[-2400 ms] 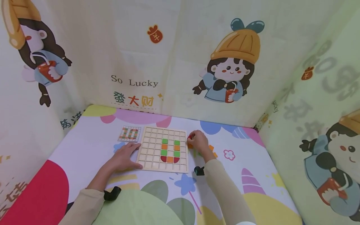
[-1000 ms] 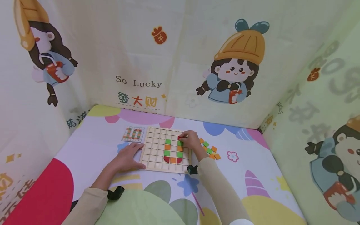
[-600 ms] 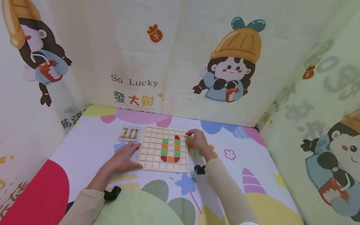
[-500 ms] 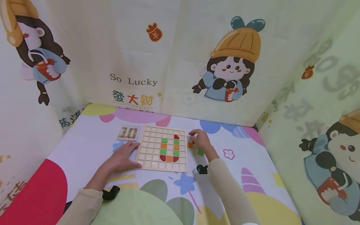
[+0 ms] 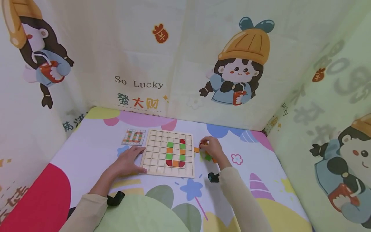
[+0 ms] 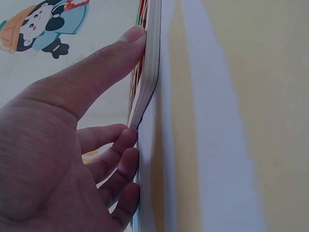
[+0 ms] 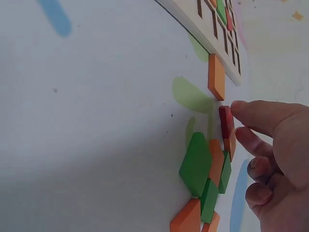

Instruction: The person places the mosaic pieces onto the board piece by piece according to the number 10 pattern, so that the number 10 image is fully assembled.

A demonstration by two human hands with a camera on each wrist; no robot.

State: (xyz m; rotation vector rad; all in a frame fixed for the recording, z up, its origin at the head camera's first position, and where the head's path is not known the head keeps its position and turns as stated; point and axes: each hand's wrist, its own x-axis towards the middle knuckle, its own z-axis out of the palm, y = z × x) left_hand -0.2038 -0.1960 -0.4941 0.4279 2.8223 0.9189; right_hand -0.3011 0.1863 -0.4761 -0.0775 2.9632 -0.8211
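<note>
A wooden grid board [image 5: 157, 153] lies flat on the table, with green, orange and red tiles forming a U shape in its cells. My left hand [image 5: 127, 162] rests at the board's near left corner. In the left wrist view its thumb [image 6: 108, 65] lies against the frame and the other fingers bend loosely beside it. Right of the board, my right hand [image 5: 213, 148] is over loose tiles. Its thumb and index finger stand apart at a red tile [image 7: 225, 121], the thumb tip right at its edge.
A small printed pattern card [image 5: 133, 137] lies left of the board. An orange tile [image 7: 217, 77] sits close to the board's right edge. Several green tiles [image 7: 196, 164] and orange tiles lie beneath and around the right hand. Printed cloth walls [image 5: 185, 64] surround the table.
A red tile has come to sit in the board's upper right, above the green tile. My right hand has since moved right, off the board to the loose tiles. The left hand stays put.
</note>
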